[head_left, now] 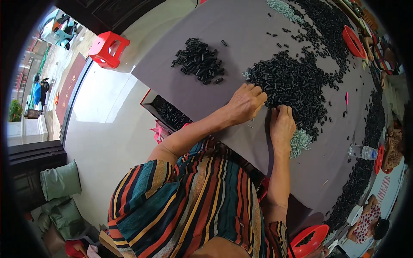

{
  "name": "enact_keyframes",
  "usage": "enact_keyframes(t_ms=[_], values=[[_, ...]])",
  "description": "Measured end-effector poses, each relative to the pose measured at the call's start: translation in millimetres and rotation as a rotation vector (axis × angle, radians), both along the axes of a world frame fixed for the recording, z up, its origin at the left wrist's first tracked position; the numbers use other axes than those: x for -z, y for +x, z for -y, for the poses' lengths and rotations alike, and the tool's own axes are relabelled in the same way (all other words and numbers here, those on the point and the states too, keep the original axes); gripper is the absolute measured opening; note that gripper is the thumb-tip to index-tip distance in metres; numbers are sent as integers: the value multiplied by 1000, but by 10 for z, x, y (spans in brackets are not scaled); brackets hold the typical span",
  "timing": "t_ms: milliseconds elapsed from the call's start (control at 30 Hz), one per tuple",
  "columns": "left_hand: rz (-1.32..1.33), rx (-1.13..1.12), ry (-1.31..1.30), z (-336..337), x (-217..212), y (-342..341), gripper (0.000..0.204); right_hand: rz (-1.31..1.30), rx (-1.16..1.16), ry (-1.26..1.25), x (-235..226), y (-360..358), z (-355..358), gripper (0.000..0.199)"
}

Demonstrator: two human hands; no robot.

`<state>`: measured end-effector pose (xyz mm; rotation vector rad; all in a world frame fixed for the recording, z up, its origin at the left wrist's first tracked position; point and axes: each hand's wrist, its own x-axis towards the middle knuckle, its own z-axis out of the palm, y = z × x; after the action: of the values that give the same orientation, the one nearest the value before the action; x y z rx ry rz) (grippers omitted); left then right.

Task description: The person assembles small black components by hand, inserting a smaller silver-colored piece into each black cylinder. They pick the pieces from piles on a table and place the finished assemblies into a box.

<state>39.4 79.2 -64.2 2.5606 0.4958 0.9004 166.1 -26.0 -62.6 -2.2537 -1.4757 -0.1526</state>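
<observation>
My left hand (247, 103) is closed, fingertips bent down at the near edge of a big heap of small black cylindrical parts (292, 81) on the grey-covered table (172, 30). Just right of it, my right hand (282, 127) is closed too, its thumb and fingers pinched together against the same heap. Whatever is between the fingers of either hand is too small or hidden to make out. A little pile of pale green, spring-like pieces (300, 143) lies beside my right wrist. Farther left sits a smaller heap of black cylindrical parts (199, 61).
More black parts (374, 116) line the table's far side, near a red basin (354, 42) and a clear plastic bottle (362, 152). Another red basin (309, 241) is at lower right. An open box of black parts (167, 112) stands below the left edge. A red stool (109, 49) is on the floor.
</observation>
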Motion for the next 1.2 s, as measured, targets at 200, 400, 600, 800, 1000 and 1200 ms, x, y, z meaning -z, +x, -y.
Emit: enact_keyframes(t_ms=[200, 400, 600, 800, 1000, 1200], values=[[49, 67, -165, 48, -77, -26, 8, -91, -66, -19, -56, -18, 147, 10], [149, 155, -458, 143, -143, -9, 10, -1209, -34, 350, -53, -29, 230, 10], [193, 266, -1070, 191, -186, 14, 12, -1420, -105, 445, -148, -148, 224, 13], [335, 369, -1215, 169, -214, 2, 10, -1496, -164, 483, -133, -106, 137, 12], [558, 375, -1130, 3, -120, 14, 10, -1089, -203, 392, -103, -94, 119, 6], [505, 289, -1231, -160, -207, -116, 15, -448, -406, 157, -139, -332, 130, 8]])
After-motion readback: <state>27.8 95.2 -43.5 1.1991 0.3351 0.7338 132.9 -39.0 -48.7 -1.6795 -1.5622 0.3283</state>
